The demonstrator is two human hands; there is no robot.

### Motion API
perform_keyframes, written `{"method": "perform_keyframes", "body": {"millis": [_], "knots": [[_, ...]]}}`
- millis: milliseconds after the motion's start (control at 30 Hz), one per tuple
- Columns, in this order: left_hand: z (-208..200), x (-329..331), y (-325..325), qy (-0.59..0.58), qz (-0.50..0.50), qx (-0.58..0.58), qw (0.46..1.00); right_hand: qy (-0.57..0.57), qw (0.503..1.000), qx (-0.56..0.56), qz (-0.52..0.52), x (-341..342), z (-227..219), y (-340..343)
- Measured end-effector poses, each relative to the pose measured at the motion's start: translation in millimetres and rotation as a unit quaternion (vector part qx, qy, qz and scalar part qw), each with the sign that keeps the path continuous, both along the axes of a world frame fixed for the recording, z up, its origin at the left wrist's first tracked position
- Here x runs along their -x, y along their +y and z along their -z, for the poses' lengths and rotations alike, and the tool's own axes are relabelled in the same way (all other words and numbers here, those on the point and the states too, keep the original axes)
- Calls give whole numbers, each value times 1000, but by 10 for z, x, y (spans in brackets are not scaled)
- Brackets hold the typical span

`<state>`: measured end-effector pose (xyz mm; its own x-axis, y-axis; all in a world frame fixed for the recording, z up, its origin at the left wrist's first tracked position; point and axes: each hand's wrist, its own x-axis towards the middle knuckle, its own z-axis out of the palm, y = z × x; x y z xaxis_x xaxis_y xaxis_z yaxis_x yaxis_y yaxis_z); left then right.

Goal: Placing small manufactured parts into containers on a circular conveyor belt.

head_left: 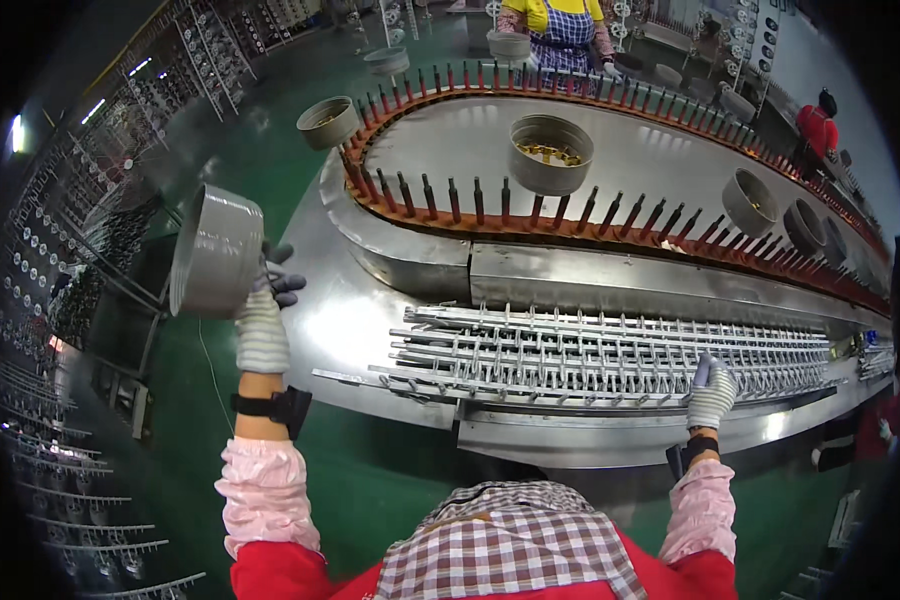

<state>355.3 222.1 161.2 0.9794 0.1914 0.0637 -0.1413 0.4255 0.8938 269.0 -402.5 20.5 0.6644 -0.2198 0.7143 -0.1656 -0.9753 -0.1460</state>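
My left hand [263,318], in a striped glove, is raised to the left of the steel workbench and grips a round grey metal tin [216,252] tipped on its side, its open mouth facing left. My right hand [711,392], also gloved, rests on the near edge of a stack of long metal racks [590,355] with many small prongs, lying across the bench front. Whether the fingers close around a rack bar is not clear. Both wrists wear black straps below pink sleeves.
Behind the racks an oval conveyor [570,215] carries rows of dark upright pins. Several round tins [550,152] sit on its steel centre [650,160] and one at its left end [328,122]. A person in a checked apron [558,30] stands at the far side. Green floor [260,170] lies left.
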Motion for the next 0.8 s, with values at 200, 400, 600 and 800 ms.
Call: {"method": "perform_keyframes", "body": {"millis": [200,400,600,800], "knots": [[435,493,-722,16,-24,-165,986,50,998,6,33,93,-55,50],[1019,761,-1623,82,181,-199,960,57,997,17,51,-60,9,-7],[1280,897,-2062,-153,183,-734,636,72,994,14,87,78,-132,-116],[1860,891,-2196,-204,99,-650,725,75,996,0,46,15,-41,-24]]}}
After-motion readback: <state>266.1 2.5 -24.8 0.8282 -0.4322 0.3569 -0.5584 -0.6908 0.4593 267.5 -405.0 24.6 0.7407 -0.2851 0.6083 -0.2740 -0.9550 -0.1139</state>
